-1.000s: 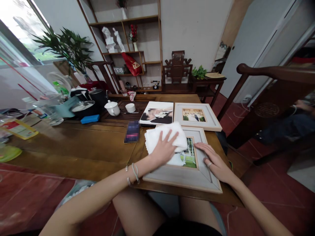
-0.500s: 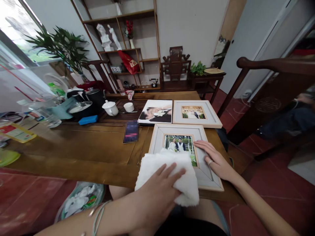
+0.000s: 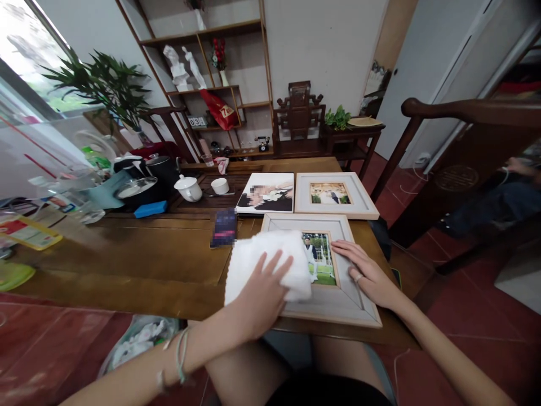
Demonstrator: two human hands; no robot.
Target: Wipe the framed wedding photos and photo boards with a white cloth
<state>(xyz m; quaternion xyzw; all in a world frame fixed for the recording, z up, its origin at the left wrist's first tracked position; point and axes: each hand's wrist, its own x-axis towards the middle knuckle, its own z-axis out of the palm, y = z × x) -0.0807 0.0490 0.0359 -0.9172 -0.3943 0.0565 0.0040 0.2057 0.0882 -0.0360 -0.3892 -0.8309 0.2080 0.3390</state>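
A pale wooden picture frame [image 3: 333, 301] with a wedding photo lies flat at the near edge of the wooden table [image 3: 139, 254]. My left hand [image 3: 257, 293] presses flat, fingers spread, on a white cloth [image 3: 253, 256] that covers the frame's left side. My right hand [image 3: 366, 273] rests flat on the frame's right border, fingers stretched out, a ring on one finger.
A second framed photo [image 3: 336, 194] and an unframed print [image 3: 266, 193] lie further back. A phone [image 3: 224, 227] sits left of the cloth. A tea tray with teapot [image 3: 189, 188], cup, pots and clutter fills the left. A dark chair [image 3: 465, 146] stands right.
My left hand slid the cloth from the frame's top down past its near edge, then back up onto the left side. My right hand stayed on the right border.
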